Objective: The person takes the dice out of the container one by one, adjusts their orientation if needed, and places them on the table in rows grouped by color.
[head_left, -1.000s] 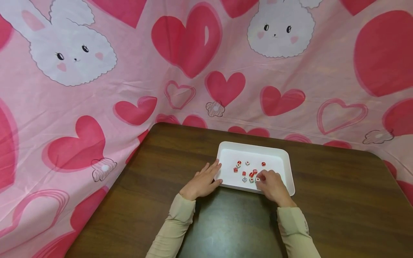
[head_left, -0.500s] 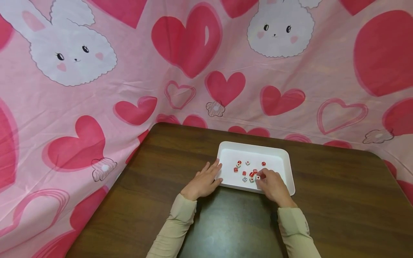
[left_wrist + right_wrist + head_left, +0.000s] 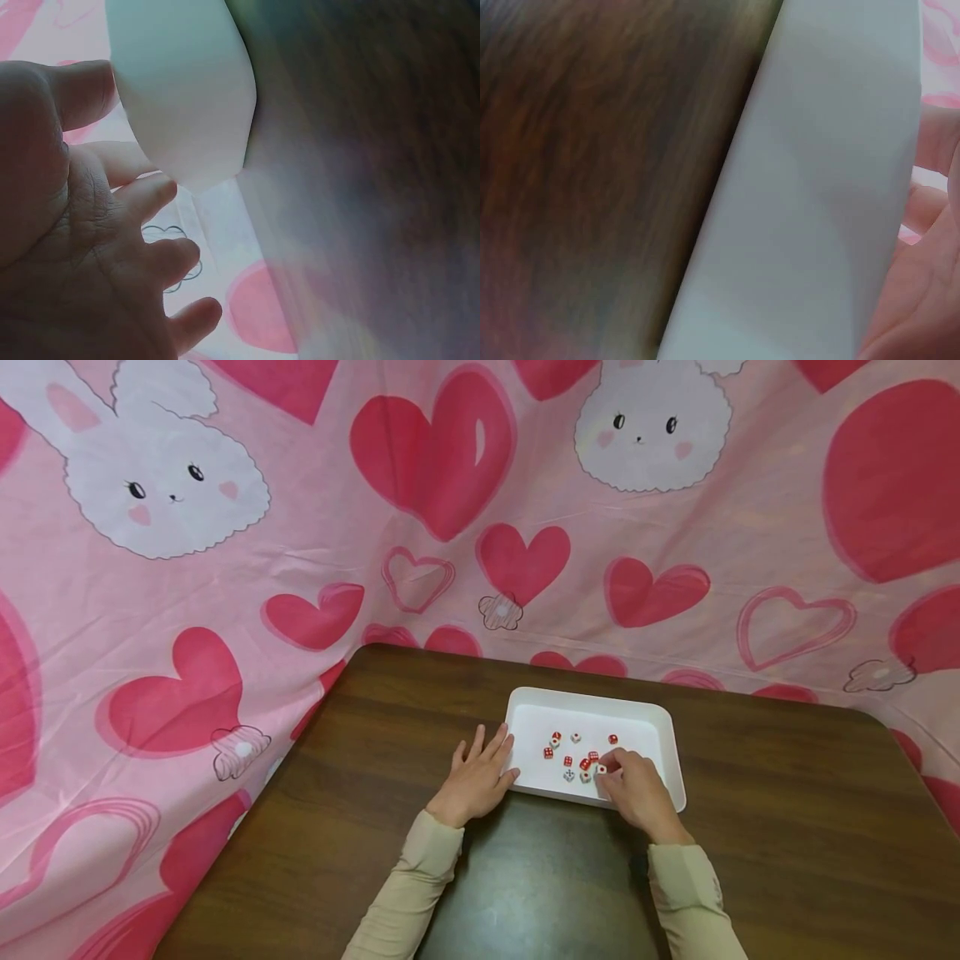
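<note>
A white tray (image 3: 589, 697) holds several red and white dice. With its fingers spread, my left hand (image 3: 474, 782) touches the tray's left rim; the left wrist view shows the thumb and fingertips at the outer wall (image 3: 187, 90). My right hand (image 3: 637, 789) reaches over the tray's near right side and pinches a white die (image 3: 602, 769) between thumb and index finger. Close to it lie a red die (image 3: 585, 764) and another white die (image 3: 586, 777). In the right wrist view the tray wall (image 3: 802, 187) hides the fingertips and the die.
The tray stands on a dark brown wooden table (image 3: 787, 793). Farther left in the tray are a red die (image 3: 548, 753) and a white die (image 3: 569, 775); one red die (image 3: 612, 739) sits apart toward the back. A pink heart-print cloth (image 3: 315, 527) hangs behind the table.
My left hand has turned slightly, its fingers pointing more forward along the tray's rim. The right hand keeps pinching the white die, which has shifted very slightly away from the near side.
</note>
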Tool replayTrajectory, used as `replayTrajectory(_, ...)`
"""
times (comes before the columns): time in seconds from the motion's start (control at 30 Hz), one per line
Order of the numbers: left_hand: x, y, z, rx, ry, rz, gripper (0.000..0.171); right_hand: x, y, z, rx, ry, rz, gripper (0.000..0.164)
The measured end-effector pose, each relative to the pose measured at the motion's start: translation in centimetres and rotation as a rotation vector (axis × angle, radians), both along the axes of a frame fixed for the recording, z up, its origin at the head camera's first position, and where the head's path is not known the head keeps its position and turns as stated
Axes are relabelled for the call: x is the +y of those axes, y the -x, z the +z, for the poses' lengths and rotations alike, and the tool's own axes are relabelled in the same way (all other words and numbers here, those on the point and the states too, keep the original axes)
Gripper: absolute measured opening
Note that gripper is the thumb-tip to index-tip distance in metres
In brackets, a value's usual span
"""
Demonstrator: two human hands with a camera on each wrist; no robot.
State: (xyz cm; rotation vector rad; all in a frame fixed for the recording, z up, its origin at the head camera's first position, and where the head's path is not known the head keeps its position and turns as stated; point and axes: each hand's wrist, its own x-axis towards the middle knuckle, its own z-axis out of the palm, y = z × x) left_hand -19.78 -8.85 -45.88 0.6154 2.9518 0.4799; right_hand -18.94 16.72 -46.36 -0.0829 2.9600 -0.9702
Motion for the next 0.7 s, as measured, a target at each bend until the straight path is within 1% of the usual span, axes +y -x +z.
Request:
replayTrajectory(0.37, 0.1, 0.2, -0.3, 0.001, 0.022, 0.013, 0.058, -0.4, -0.4, 0.4, 0.043, 0.026, 0.011, 0.022)
replayTrajectory(0.7, 0.1, 0.1, -0.1, 0.013, 0.031, 0.017, 0.059, -1.1, -1.1, 0.8, 0.119, 0.020, 0.026, 0.021)
